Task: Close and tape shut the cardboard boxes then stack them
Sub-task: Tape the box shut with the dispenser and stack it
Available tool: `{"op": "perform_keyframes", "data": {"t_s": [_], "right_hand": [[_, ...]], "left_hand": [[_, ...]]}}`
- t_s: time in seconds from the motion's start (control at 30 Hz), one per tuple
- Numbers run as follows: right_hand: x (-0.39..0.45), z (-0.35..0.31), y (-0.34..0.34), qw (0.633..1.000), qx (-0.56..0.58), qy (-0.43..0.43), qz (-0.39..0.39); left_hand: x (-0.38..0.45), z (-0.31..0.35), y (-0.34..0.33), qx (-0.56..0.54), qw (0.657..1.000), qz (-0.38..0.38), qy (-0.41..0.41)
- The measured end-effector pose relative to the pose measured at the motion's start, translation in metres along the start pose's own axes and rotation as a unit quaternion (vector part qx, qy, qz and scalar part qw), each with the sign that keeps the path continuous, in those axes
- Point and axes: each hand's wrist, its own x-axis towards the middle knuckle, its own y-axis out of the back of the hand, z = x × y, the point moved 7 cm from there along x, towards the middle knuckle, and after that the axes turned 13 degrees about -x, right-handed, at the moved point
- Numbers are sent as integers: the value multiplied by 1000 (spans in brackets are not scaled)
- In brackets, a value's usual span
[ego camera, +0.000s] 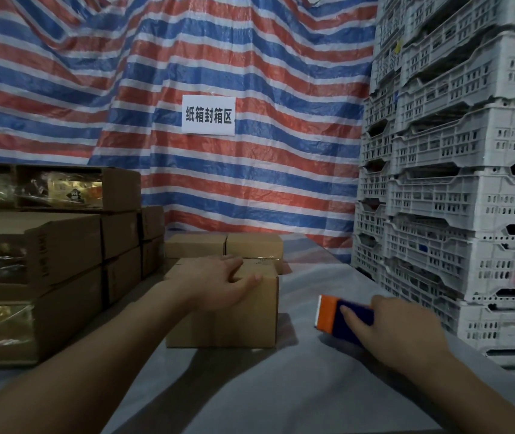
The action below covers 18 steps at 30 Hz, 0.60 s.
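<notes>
A small closed cardboard box (pixel 221 321) stands on the grey table (pixel 281 386) in the middle. My left hand (pixel 218 281) lies flat on its top, fingers over the right front edge. To the right, my right hand (pixel 397 330) grips an orange and blue tape dispenser (pixel 340 317), held just above the table and apart from the box. Behind the near box sit two more small closed boxes (pixel 223 245) side by side, one with shiny tape on its top.
Stacks of larger cardboard boxes (pixel 62 245) with clear windows fill the left side. Tall stacks of white plastic crates (pixel 453 183) stand at the right. A striped tarp with a white paper sign (pixel 208 115) hangs behind.
</notes>
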Motion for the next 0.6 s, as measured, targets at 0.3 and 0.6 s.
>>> {"op": "perform_keyframes", "data": {"t_s": [0.3,0.6], "right_hand": [[91,-11,34,849,511,-108,-77],[154,-125,94,690,684,18,-238]], "left_hand": [[5,-6,6,-168,984,-19,50],[1,-32,34,-571,814,26,103]]}}
